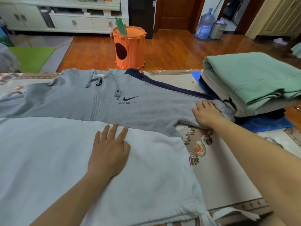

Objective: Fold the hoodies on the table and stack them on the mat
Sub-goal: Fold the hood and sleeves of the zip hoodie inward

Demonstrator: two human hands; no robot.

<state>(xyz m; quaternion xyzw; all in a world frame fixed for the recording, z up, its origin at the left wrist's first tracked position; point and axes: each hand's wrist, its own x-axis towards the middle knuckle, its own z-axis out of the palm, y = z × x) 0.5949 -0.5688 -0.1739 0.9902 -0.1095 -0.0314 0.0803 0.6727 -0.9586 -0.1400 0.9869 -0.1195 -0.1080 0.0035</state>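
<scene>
Both hands lie flat with fingers straight: the left hand [109, 150] presses the pale lower half of the hoodie [143, 110], the right hand [206, 114] its sleeve. It is spread across the table [218, 160], beside the folded stack [254, 82] on the blue mat [267, 123].

Grey and pale-blue zip hoodie [138, 111] lies spread on patterned table [219, 168]. Left hand [109, 149] flat on body; right hand [207, 114] flat on sleeve.
</scene>
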